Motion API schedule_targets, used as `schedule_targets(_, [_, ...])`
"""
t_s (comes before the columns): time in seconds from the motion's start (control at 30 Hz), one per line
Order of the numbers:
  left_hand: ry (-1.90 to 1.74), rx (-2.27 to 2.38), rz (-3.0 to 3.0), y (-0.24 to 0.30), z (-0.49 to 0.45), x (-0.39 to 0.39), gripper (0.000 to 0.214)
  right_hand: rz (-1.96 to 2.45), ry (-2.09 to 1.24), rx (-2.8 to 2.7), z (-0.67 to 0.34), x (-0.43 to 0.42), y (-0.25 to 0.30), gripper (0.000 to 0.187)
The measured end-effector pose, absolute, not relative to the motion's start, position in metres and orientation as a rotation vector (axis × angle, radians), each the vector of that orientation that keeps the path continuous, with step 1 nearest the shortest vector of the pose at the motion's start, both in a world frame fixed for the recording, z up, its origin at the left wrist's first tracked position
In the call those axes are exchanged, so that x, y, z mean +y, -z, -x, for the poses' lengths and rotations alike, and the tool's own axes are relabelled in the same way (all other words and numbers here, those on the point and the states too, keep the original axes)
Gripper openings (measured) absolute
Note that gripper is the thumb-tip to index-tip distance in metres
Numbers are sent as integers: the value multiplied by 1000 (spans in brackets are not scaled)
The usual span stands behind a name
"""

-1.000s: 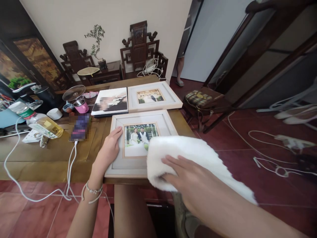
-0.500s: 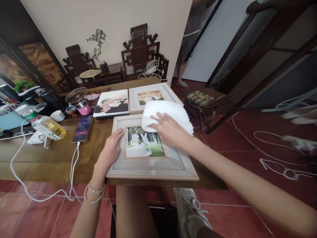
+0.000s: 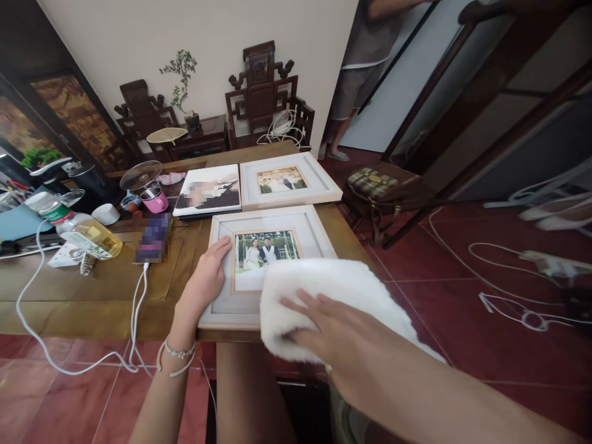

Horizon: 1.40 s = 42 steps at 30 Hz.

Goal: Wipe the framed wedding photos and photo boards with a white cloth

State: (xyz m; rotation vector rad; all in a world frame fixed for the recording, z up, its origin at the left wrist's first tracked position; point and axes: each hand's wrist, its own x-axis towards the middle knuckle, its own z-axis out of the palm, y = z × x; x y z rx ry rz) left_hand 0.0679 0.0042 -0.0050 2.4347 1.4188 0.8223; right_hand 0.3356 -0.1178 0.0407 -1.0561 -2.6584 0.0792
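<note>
A light-coloured picture frame [image 3: 226, 313] with a wedding photo of two people [image 3: 266, 250] in it lies flat at the near edge of the wooden table. My left hand [image 3: 206, 277] grips the frame's left side, thumb and fingers closed over its border. In my right hand [image 3: 333, 330] is a fluffy white cloth [image 3: 342, 277], pressed on the frame's lower right part. The cloth hides that corner and the photo's lower right, and its right side hangs past the table edge. My right fingertips are partly sunk in its pile.
Behind lie a second framed photo [image 3: 319, 179] and a photo album [image 3: 208, 188]. To the left are a phone [image 3: 154, 237] on a white cable, a bottle [image 3: 92, 234] and a pink cup [image 3: 155, 200]. A person [image 3: 361, 68] stands beyond; a plaid bag [image 3: 372, 183] rests at right.
My right hand has drawn the white cloth from the frame's upper right down toward me, over its lower right corner. My left hand stays put. The person at the back has shifted slightly.
</note>
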Motion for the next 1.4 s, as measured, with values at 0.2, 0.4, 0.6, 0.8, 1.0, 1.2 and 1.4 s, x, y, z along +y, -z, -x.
schedule_targets(0.2, [-783,1397,-2472,4,-65,5,55,1224,112,-2615,-328,-33,-27,53])
schedule_targets(0.4, [-811,1416,-2436,4,-66,4,53,1338,301,-2632,-330,32,-30,53])
schedule_targets(0.6, [-826,1415,-2438,4,-68,4,52,1242,194,-2775,-332,-12,-34,49])
schedule_targets(0.8, [-841,1444,-2431,3,-70,3,53,982,-125,-2741,-339,-105,-44,41])
schedule_targets(1.0, [-811,1441,-2436,3,-70,3,54,925,-187,-2711,-319,-112,-35,33])
schedule_targets(1.2, [-744,1426,-2476,1,-70,3,57,1106,14,-2707,-320,-36,-28,47])
schedule_targets(1.4, [-763,1431,-2460,2,-69,3,54,1189,244,-2733,-324,31,-33,48])
